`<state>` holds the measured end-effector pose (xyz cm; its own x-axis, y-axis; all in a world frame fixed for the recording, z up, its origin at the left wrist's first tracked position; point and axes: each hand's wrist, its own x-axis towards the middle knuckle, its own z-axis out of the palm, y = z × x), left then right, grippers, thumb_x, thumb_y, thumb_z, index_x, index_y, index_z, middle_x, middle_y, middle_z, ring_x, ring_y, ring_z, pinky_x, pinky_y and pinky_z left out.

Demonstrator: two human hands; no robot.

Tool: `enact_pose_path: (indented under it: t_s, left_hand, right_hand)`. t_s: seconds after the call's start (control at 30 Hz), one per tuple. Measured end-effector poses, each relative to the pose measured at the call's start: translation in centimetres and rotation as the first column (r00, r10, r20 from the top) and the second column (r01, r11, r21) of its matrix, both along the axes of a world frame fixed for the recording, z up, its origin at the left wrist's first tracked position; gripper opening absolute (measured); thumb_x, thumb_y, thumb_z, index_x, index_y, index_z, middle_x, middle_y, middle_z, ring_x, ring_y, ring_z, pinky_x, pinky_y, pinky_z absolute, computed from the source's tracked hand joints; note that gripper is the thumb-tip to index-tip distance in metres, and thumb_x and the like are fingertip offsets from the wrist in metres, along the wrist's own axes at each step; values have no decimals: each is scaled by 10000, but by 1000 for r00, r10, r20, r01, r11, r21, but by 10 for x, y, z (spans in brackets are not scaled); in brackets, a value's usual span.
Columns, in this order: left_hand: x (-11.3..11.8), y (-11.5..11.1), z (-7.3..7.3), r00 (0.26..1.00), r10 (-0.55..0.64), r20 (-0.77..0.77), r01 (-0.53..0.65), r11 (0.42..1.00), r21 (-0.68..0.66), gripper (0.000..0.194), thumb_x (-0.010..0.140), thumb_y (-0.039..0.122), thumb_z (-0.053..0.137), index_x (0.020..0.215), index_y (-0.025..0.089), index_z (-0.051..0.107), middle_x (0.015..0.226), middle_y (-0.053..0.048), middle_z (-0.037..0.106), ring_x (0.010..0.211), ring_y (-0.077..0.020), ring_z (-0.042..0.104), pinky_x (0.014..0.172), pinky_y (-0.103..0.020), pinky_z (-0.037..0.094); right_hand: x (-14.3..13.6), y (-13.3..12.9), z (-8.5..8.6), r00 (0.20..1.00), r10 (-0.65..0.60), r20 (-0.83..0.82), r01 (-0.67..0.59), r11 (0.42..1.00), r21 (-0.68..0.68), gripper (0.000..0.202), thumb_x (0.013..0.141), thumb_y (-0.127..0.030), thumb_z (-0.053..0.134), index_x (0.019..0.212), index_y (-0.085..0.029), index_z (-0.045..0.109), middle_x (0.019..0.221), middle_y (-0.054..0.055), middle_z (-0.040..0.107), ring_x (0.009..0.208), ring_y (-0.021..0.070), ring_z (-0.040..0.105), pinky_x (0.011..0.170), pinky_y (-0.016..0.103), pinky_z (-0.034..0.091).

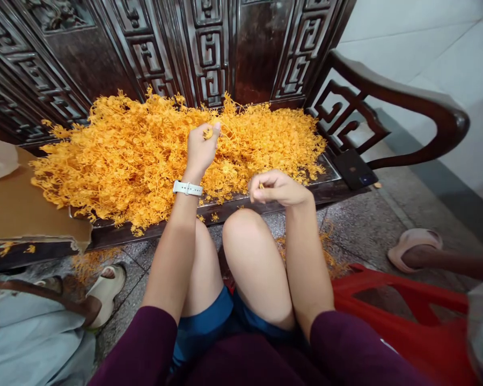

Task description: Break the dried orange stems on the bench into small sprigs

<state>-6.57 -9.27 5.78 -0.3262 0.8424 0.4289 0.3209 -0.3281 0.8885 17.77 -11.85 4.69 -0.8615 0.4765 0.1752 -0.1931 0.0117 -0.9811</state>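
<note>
A big heap of small orange pieces point(124, 155), star-like with thin stems, covers the seat of a dark carved wooden bench point(116, 228). My left hand point(200, 147), with a pale strap on the wrist, is over the middle of the heap. Its fingers are curled round an orange piece point(208, 133) that shows between thumb and forefinger. Nearer me, at the bench's front edge, my right hand point(280, 187) is closed in a pinch. A bit of orange point(261, 186) shows at its fingertips; most of it is hidden.
A dark phone point(352, 169) lies at the bench's right end under the curved armrest point(418, 115). Cardboard point(32, 198) sits at the left. A red plastic stool point(410, 327) stands at lower right. Other people's feet in sandals point(108, 289) are on both sides. Orange bits litter the floor.
</note>
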Motion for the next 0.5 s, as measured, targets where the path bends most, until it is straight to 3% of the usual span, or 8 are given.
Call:
enact_pose_path:
  t_s: [0.03,0.07,0.1,0.17,0.23,0.37,0.5]
  left_hand:
    - [0,-1,0,1000,3,-10,-3,1000,0,566,919,729,638,666,224,605,578,3,499,587,-149,507,615,-307,425]
    - [0,-1,0,1000,6,-20,-6,1000,-1,562,926,720,639,666,223,608,574,4,500,587,-150,511,622,-309,434]
    - [0,-2,1,999,5,-32,-5,1000,-3,556,932,708,641,663,222,611,570,5,503,585,-150,511,629,-311,440]
    - [1,-4,2,998,-8,-58,8,1000,-7,550,944,682,647,648,220,613,560,7,508,574,-149,508,637,-319,446]
    - [4,-5,4,997,-33,-76,32,999,-3,527,946,649,668,647,216,638,565,5,535,585,-152,533,659,-329,458]
    - [10,-9,8,985,-157,-74,159,987,17,402,936,567,719,781,199,764,732,-35,719,768,-181,672,809,-345,522]
    - [18,-17,13,926,-357,-118,356,934,-35,417,884,601,766,866,188,814,904,-71,815,885,-198,723,870,-354,546]
  right_hand:
    - [1,2,-3,997,26,-74,-26,1000,3,353,826,-491,873,735,-188,718,575,-10,589,495,87,458,469,238,330]
    - [1,6,-8,980,-33,-197,23,998,-52,407,805,-583,857,734,-208,715,548,-19,559,484,96,430,459,249,334]
    - [-1,11,-13,931,-166,-325,119,980,-161,454,793,-673,820,765,-231,716,544,-26,541,488,109,406,450,258,336]
    - [-5,20,-23,766,-472,-436,288,858,-425,533,794,-786,728,913,-267,730,627,-17,581,543,135,405,450,267,349]
    - [-9,24,-29,693,-600,-400,329,757,-565,587,818,-796,687,1087,-275,731,767,6,653,616,145,445,481,268,382]
    - [-17,18,-22,743,-616,-262,375,707,-599,486,874,-686,696,1107,-261,729,764,-7,625,589,117,416,482,241,357]
    - [-27,9,-5,735,-662,-150,539,703,-463,403,845,-601,783,1045,-257,716,800,-19,608,581,87,457,477,223,375]
